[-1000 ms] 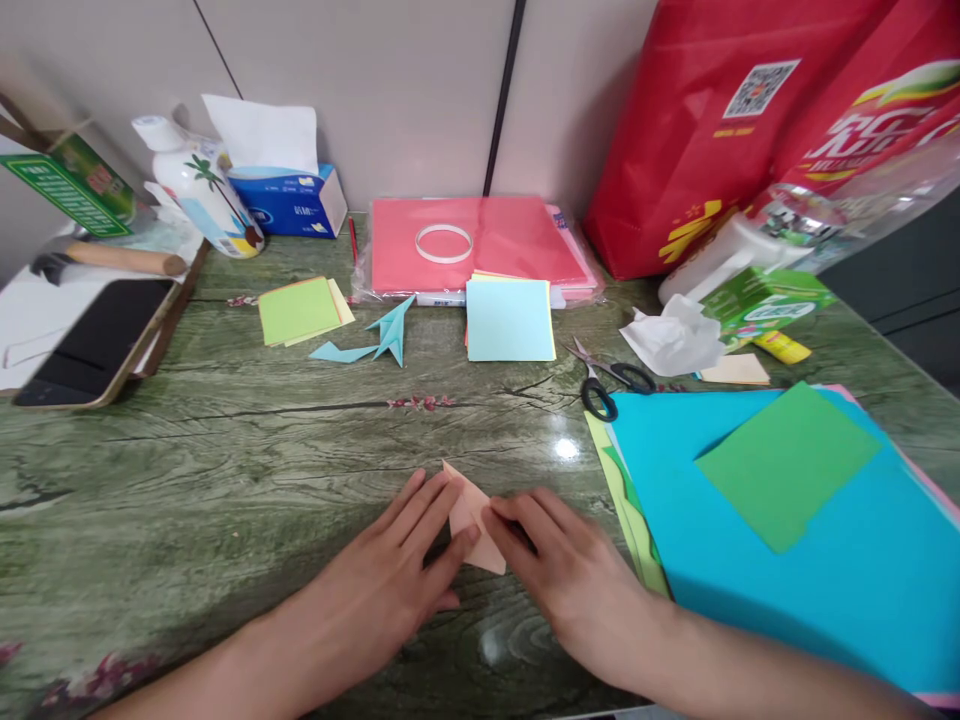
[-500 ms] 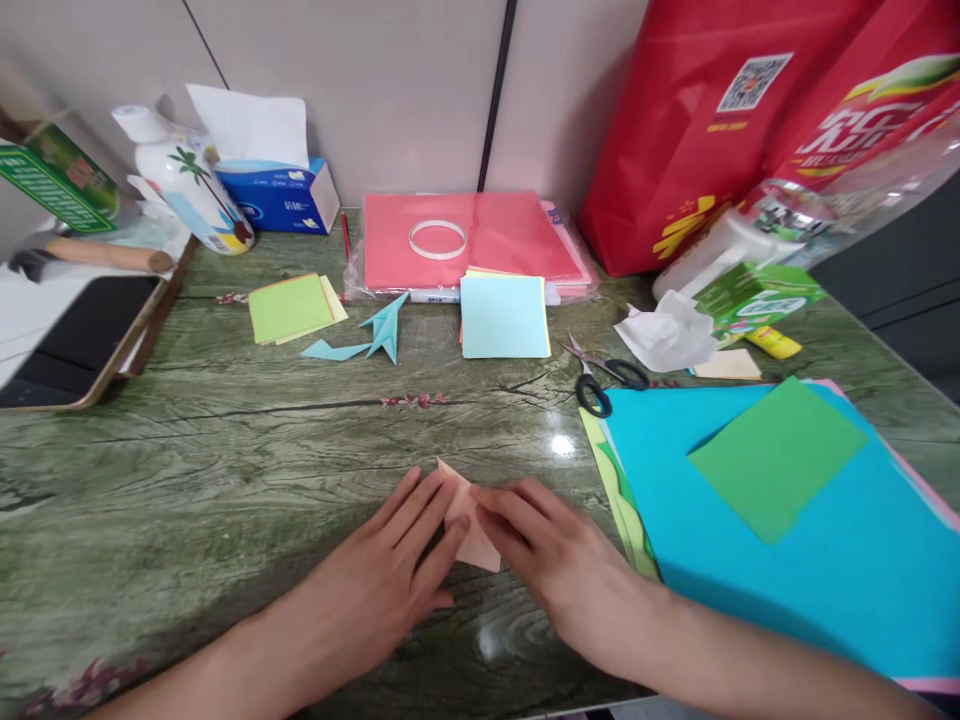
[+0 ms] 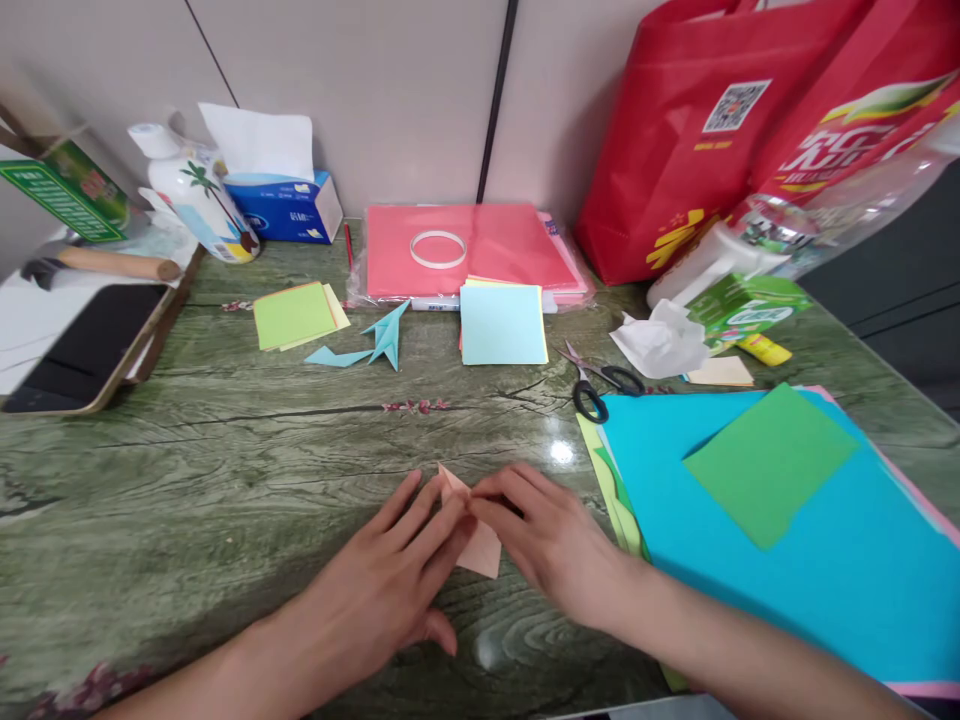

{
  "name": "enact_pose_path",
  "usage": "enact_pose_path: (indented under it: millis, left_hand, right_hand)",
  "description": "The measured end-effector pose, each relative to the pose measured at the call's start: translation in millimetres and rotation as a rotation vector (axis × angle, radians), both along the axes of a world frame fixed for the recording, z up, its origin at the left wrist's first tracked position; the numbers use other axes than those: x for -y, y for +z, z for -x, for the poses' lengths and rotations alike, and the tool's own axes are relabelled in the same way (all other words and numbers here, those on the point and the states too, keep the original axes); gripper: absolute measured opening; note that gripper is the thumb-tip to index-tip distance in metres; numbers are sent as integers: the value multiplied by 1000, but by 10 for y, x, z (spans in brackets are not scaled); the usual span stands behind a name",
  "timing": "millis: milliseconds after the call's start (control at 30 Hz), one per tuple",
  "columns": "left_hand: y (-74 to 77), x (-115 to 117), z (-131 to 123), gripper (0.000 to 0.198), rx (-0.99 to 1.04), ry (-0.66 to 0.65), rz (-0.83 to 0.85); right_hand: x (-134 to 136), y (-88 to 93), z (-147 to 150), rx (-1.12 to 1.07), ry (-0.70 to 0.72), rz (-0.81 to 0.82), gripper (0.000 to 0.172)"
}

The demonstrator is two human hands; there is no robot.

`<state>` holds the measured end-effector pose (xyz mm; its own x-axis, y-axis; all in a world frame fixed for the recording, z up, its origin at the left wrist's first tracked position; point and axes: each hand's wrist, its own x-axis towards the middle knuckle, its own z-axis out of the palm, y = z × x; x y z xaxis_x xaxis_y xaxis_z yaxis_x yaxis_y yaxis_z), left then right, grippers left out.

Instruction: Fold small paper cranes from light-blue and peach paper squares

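A small pale pink sheet of folded paper [image 3: 480, 555] lies on the table in front of me, one pointed corner sticking up past my fingertips. My left hand [image 3: 401, 555] rests flat on its left side, fingers stretched out and thumb apart. From the right, my right hand [image 3: 544, 535] pinches the paper's right edge between thumb and fingers, close to the left fingertips. The middle of the paper is hidden under my fingers. Beyond the hands lies a folded blue paper figure [image 3: 386, 335] with a long tail piece.
Scissors [image 3: 592, 385] lie right of a light blue paper stack [image 3: 502, 325]. Large blue sheets [image 3: 720, 600] with a green square [image 3: 772, 465] cover the right side. Green note sheets [image 3: 295, 317], a phone [image 3: 86, 340], a tissue box [image 3: 285, 205] and red bags [image 3: 675, 150] stand around.
The left thumb has moved down off the paper, away from the fingers. The right hand has closed its pinch at the paper's edge. The camera view has tilted up slightly.
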<state>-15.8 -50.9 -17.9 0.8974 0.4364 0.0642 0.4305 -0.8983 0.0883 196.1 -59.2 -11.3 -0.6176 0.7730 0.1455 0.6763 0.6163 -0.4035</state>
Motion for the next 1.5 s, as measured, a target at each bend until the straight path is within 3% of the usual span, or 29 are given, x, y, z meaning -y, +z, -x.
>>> enact_pose_path:
  millis: [167, 367, 767, 967, 1100, 1233, 1333, 1500]
  left_hand:
    - [-11, 13, 2, 76, -26, 1, -7]
    - [5, 24, -4, 76, 6, 13, -8]
    - [21, 34, -12, 72, 5, 10, 55]
    - [43, 19, -13, 72, 3, 4, 86]
    - [70, 6, -18, 65, -3, -13, 86]
    - [107, 5, -10, 68, 26, -4, 91]
    - [133, 11, 1, 73, 17, 3, 91]
    - [162, -3, 20, 74, 0, -9, 87]
  right_hand:
    - [-42, -48, 36, -24, -10, -8, 24]
    - [-61, -96, 67, 96, 39, -62, 54]
    - [-66, -88, 88, 133, 9, -32, 56]
    - [-49, 10, 250, 326, -54, -71, 59]
    - [-63, 51, 360, 427, -24, -95, 45]
    - [-212, 21, 184, 157, -24, 48, 35]
    - [-285, 4, -10, -171, -7, 206, 53]
    - [-192, 9, -69, -185, 17, 126, 41]
